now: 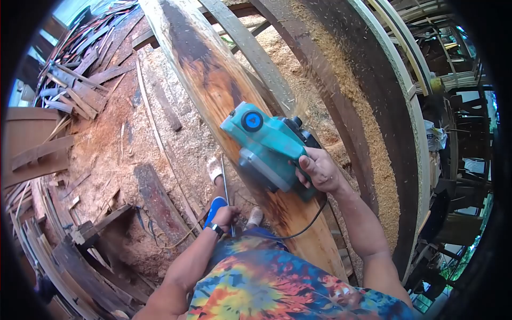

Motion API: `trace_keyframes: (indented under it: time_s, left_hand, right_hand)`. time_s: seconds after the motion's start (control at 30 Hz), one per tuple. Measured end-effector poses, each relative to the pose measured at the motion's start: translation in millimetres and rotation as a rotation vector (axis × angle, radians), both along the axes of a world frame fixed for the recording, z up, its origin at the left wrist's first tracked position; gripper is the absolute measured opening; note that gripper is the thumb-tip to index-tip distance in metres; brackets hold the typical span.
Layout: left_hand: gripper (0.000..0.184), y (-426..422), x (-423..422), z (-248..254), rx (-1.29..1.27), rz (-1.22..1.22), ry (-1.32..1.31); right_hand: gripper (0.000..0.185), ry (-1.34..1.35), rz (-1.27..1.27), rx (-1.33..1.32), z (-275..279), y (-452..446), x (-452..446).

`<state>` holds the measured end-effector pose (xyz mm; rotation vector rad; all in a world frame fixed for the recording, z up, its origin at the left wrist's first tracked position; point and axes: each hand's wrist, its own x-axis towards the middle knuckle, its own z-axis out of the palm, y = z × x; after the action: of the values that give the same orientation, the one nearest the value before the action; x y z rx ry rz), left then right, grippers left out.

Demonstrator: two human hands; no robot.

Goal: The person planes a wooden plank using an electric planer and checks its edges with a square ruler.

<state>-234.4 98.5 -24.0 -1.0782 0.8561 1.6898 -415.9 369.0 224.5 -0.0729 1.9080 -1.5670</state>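
Note:
My right hand is wrapped around the rear handle of a teal electric planer with a blue-centred round cap. The planer rests on a long wood plank, pale and orange-brown with dark streaks. Its black cord trails back towards my body. Shavings spray out on the planer's right side. Low on the left, beside my leg, my left hand is closed around what looks like a thin metal rod. Something bright blue shows next to that hand; I cannot tell what it is.
A wide dark board lies to the right, strewn with wood shavings. Sawdust covers the ground at left, with loose boards on it. Scrap wood is heaped at the upper left. My feet stand close to the plank.

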Motion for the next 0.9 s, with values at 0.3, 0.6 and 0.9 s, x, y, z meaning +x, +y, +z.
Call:
trace_keyframes:
  time_s: [0.3, 0.6, 0.9]
  left_hand:
    - [0.012, -77.9, -90.1, 35.1, 0.096, 0.254, -0.008]
    - [0.015, -121.8, -136.1, 71.5, -0.026, 0.438, 0.104]
    - [0.009, -145.3, -124.8, 80.1, -0.196, 0.396, 0.102]
  right_hand:
    - [0.068, 0.143, 0.047, 0.072, 9.7, -125.4, -193.6]
    - [0.066, 0.123, -0.014, -0.017, 6.1, -241.3, -353.5]
    - [0.063, 0.058, -0.06, -0.007, 4.1, -154.1, -226.4]
